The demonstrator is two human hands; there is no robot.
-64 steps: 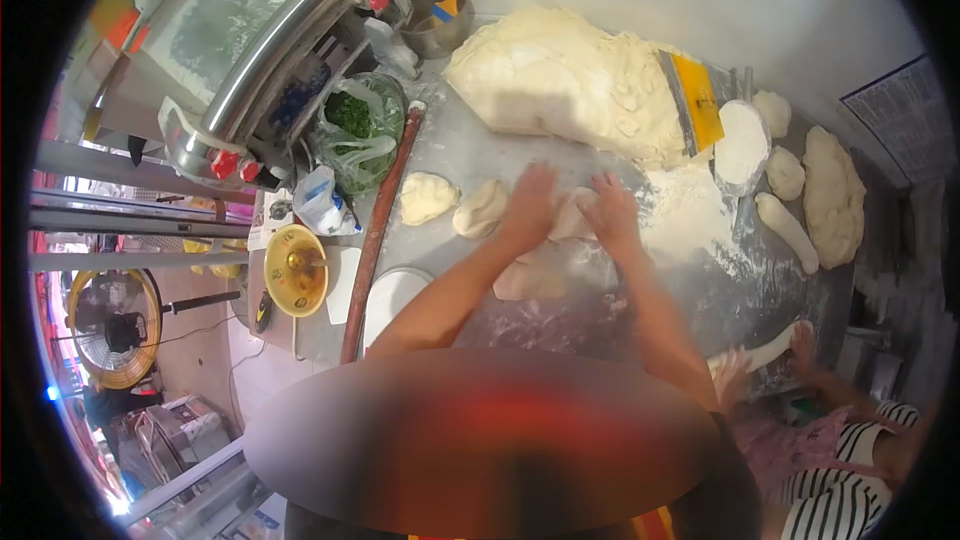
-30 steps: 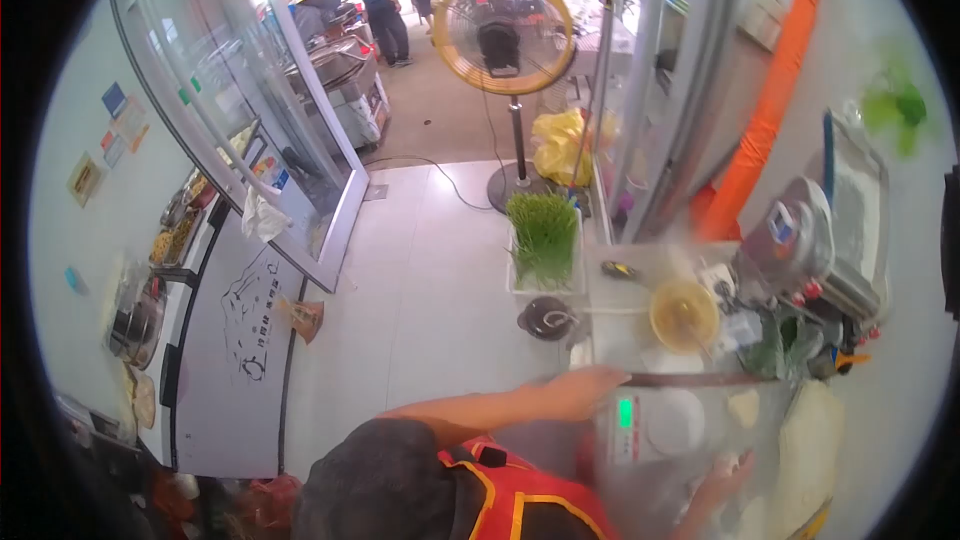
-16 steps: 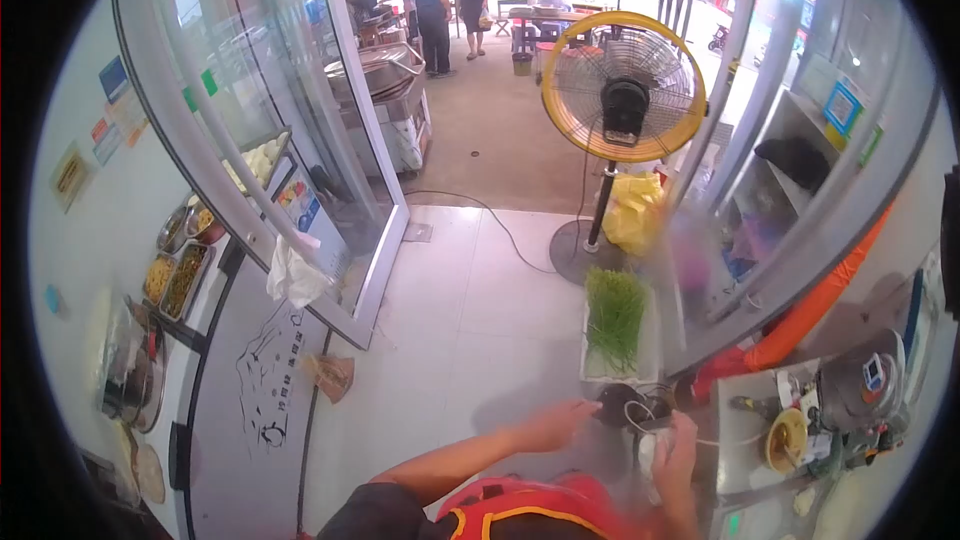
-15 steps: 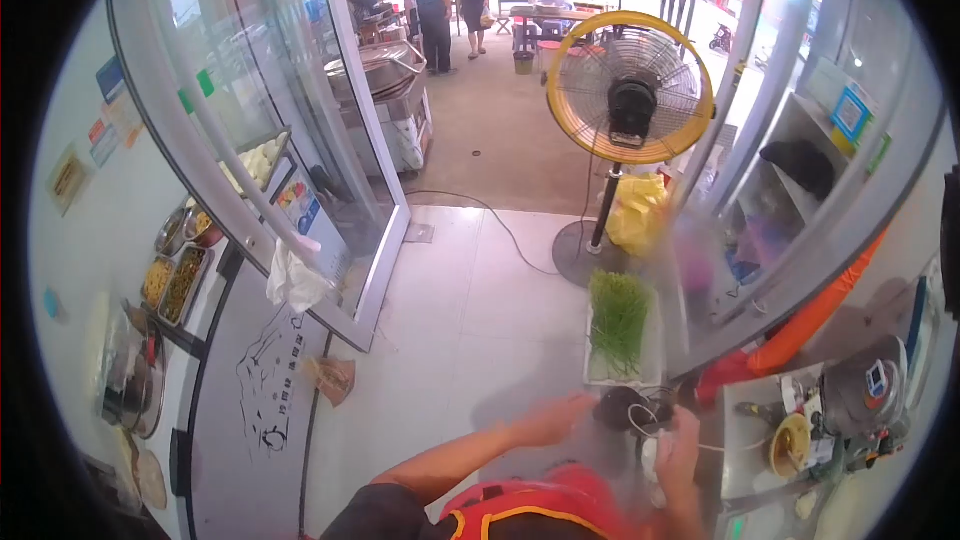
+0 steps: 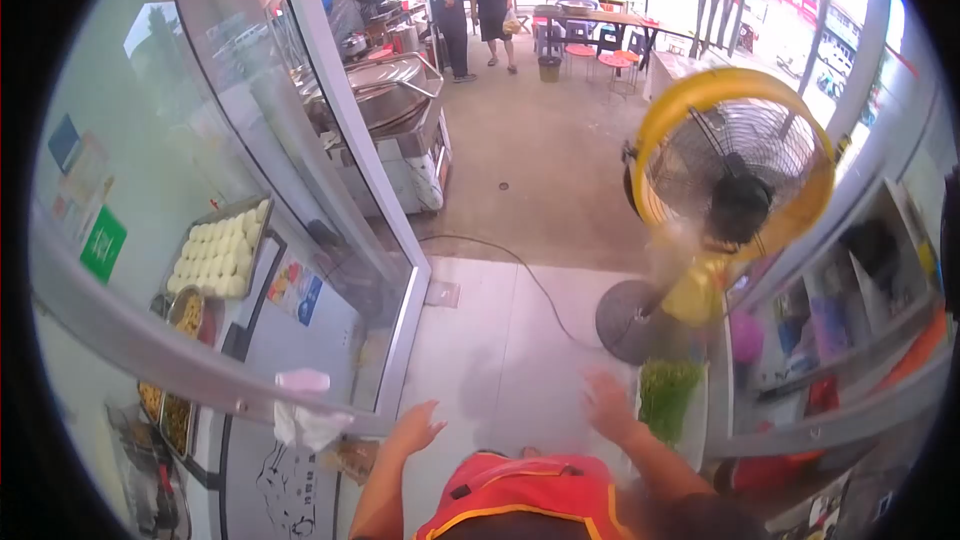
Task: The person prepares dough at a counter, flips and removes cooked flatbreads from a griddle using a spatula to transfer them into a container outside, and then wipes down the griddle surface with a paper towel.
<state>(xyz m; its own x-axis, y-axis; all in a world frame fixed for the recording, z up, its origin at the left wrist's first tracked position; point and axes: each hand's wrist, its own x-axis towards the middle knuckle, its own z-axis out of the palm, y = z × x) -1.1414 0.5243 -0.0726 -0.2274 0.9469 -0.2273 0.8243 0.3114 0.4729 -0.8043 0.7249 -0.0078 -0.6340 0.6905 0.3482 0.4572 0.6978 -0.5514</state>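
Nothing sits in the left hand (image 5: 413,429), fingers apart; the right hand (image 5: 610,408), too blurred to tell, is near greens (image 5: 669,395) at the floor's (image 5: 468,325) right edge. Seemingly a walking step, calling next for clear footing.

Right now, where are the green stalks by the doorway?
In the head view, the green stalks are right of centre in the lower half, just right of the right hand and nearer the wearer than the fan's round base.
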